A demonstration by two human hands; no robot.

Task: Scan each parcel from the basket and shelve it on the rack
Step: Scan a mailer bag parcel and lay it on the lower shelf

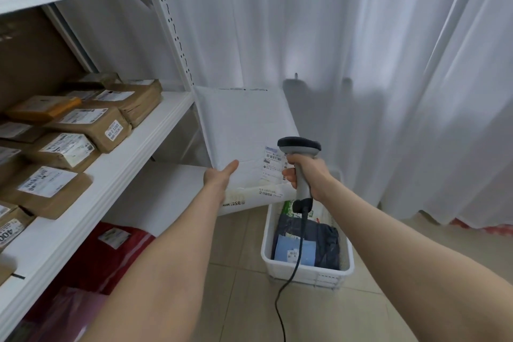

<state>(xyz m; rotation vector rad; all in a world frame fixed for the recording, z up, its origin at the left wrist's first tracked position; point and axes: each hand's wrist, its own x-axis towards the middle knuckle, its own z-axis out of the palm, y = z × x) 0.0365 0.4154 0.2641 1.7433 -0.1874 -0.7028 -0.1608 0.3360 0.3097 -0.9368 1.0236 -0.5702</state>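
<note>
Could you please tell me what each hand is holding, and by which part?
The left hand holds the white padded mailer by its lower left edge; the right hand grips the scanner by its handle.

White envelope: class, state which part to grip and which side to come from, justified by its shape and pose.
Pinch the lower left edge of the envelope, coming from the left, as the left hand does. It is thin, flat and held near upright, so an edge pinch suits, and this keeps the label at the lower right clear for the scanner.
</note>
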